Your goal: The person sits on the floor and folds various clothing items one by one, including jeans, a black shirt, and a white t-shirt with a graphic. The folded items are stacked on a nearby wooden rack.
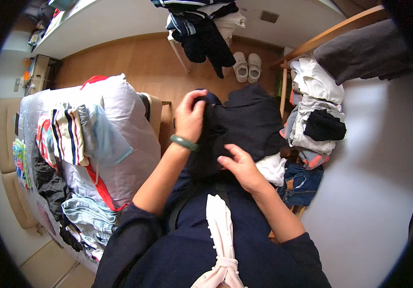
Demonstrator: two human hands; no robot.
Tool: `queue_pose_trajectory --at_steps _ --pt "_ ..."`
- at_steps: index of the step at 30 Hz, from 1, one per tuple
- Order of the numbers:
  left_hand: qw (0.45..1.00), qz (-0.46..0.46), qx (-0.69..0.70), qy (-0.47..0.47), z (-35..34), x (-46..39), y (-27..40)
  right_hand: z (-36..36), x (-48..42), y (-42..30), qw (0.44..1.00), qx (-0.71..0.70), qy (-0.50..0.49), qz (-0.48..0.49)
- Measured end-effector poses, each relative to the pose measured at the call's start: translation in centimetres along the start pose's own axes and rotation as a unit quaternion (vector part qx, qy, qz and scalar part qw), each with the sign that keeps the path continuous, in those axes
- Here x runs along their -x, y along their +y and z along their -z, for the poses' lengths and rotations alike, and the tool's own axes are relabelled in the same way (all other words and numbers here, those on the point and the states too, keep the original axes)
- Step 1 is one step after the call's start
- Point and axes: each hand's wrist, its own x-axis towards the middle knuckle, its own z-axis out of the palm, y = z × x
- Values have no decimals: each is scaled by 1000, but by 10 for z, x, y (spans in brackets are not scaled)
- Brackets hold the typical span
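Note:
A black garment (246, 122) lies spread over my lap in the middle of the view. My left hand (191, 117), with a green bangle at the wrist, has its fingers curled over the garment's upper left edge and grips it. Lower and to the right, my right hand (240, 165) rests at the near part of the black cloth, thumb and forefinger apart. Whether its hidden fingers pinch any cloth does not show. A white cloth (273, 169) lies beside the garment, just right of my right hand.
At left, a bed holds a striped garment (70, 136), light blue jeans (89, 212) and a white pillow (120, 108). Folded white clothes (318, 81), a black bundle (325, 125) and blue jeans (302, 183) lie at right. Ahead are a clothes-laden stool (179, 54) and white shoes (248, 67).

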Motion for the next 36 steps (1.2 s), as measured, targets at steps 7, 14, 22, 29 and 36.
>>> queue_pose_trajectory --at_steps 7,14,22,29,36 --pt "987 -13 -142 -74 -29 0 -22 14 21 13 988 -124 96 -13" --pt "976 -73 -196 -50 12 -14 33 3 20 9 998 -49 43 -23" --pt "989 34 -143 13 162 29 80 -89 8 -15 931 248 -229 138" --pt "993 40 -107 20 222 61 64 -153 -8 -13 916 205 -334 82" --pt "965 -30 -251 -69 140 13 39 -88 -7 12 967 138 -210 -34"
